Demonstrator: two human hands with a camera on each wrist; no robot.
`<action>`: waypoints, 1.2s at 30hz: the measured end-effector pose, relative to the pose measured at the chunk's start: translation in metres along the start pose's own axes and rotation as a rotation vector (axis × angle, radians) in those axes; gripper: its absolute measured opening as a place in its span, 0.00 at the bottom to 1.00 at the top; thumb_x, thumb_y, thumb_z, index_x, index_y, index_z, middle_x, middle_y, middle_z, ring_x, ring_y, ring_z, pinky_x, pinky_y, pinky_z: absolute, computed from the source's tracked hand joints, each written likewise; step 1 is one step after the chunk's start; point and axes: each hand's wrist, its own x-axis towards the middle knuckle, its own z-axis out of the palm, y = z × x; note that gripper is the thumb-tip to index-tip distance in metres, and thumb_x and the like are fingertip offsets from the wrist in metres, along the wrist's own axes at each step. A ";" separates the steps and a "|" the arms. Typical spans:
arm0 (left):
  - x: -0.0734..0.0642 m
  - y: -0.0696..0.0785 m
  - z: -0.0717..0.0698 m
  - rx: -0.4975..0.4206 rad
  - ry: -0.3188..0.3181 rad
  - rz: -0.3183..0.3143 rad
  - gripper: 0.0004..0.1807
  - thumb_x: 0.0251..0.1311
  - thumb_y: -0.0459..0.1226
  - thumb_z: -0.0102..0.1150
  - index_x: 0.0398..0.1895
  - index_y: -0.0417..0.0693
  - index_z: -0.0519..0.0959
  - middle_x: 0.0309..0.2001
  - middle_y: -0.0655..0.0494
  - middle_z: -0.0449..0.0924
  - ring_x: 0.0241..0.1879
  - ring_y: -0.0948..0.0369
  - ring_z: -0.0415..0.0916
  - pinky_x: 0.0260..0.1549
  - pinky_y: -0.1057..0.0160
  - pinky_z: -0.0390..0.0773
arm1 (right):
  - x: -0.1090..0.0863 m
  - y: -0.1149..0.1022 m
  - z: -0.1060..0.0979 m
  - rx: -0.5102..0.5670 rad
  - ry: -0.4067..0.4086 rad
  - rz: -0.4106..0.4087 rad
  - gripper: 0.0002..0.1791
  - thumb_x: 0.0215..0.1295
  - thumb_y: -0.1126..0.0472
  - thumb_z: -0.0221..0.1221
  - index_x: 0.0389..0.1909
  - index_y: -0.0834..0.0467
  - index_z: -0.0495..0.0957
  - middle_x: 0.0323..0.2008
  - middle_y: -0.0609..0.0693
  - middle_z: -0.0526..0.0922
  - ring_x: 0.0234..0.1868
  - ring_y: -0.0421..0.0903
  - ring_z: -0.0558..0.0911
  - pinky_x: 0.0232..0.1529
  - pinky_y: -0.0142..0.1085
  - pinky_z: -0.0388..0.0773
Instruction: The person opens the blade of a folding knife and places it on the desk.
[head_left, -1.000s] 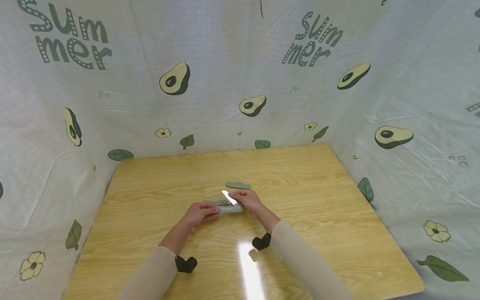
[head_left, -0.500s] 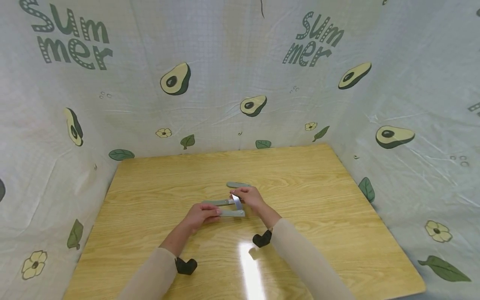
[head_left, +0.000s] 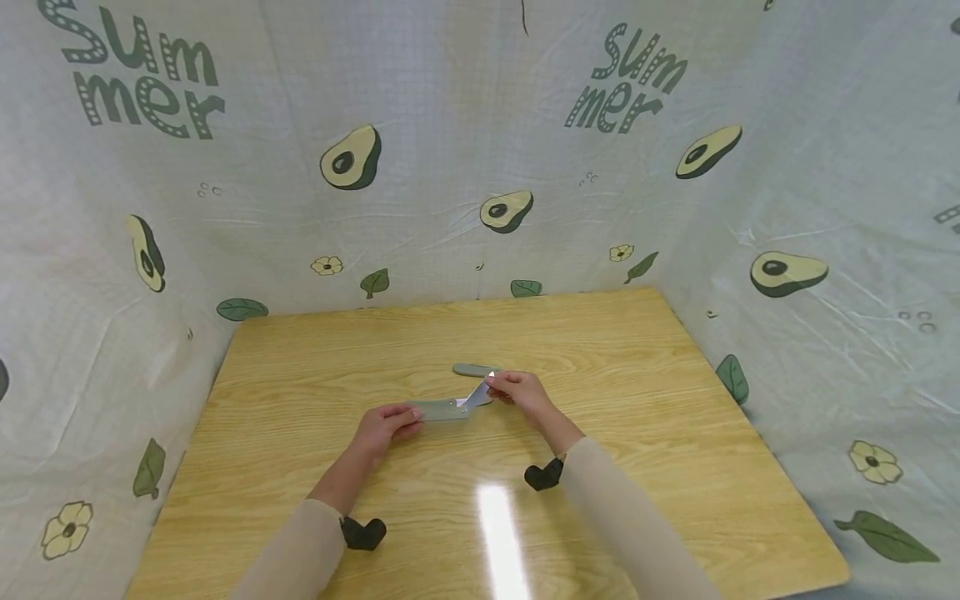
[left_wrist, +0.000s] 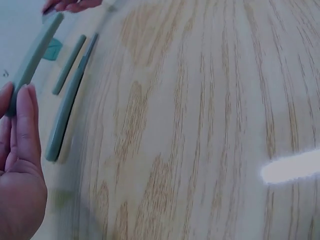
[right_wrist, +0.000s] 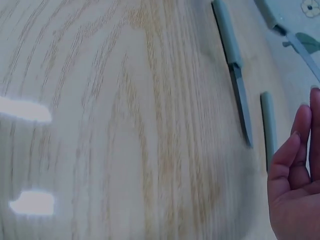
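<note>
My left hand grips the grey-green handle of a folding knife above the table. Its blade angles out from the handle's right end, up and to the right. At the blade's tip, my right hand pinches it between thumb and fingers. Below the held knife lies a second folding knife with its blade out, mostly covered in the head view. A third folding knife lies farther back with its blade folded in; the right wrist view shows it beside the right hand.
The wooden table has a bright light reflection near its front. A white sheet printed with avocados and leaves hangs along the back and both sides. Each wrist wears a black band piece at the sleeve.
The held knife's blade has swung from up-left, through upright, to up-right. My right hand has moved right with the tip, and my left hand has shifted left with the handle.
</note>
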 end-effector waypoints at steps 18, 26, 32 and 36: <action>0.004 0.002 -0.007 -0.107 0.079 0.009 0.15 0.64 0.29 0.58 0.51 0.29 0.76 0.32 0.59 0.83 0.35 0.65 0.85 0.49 0.62 0.83 | -0.007 0.018 -0.008 0.068 -0.062 0.068 0.07 0.62 0.56 0.65 0.30 0.56 0.84 0.26 0.42 0.86 0.34 0.40 0.85 0.36 0.30 0.81; 0.002 0.003 -0.009 -0.105 0.052 0.035 0.10 0.62 0.28 0.60 0.46 0.32 0.79 0.32 0.58 0.83 0.34 0.65 0.85 0.48 0.62 0.84 | -0.010 0.019 -0.010 0.065 -0.083 0.055 0.09 0.64 0.58 0.63 0.37 0.61 0.84 0.30 0.42 0.87 0.39 0.43 0.86 0.42 0.32 0.84; 0.000 -0.002 -0.013 -0.108 -0.040 0.122 0.10 0.57 0.31 0.66 0.40 0.33 0.82 0.34 0.56 0.82 0.33 0.65 0.85 0.42 0.67 0.86 | -0.013 0.018 -0.012 0.116 -0.141 0.017 0.24 0.65 0.66 0.60 0.60 0.69 0.71 0.33 0.42 0.85 0.40 0.42 0.86 0.50 0.36 0.84; 0.000 -0.007 -0.013 -0.071 0.002 0.083 0.14 0.58 0.31 0.65 0.44 0.30 0.80 0.37 0.54 0.82 0.34 0.64 0.84 0.43 0.66 0.86 | -0.014 0.020 -0.012 0.116 -0.152 0.014 0.24 0.64 0.68 0.60 0.61 0.71 0.69 0.32 0.42 0.85 0.37 0.39 0.86 0.48 0.34 0.85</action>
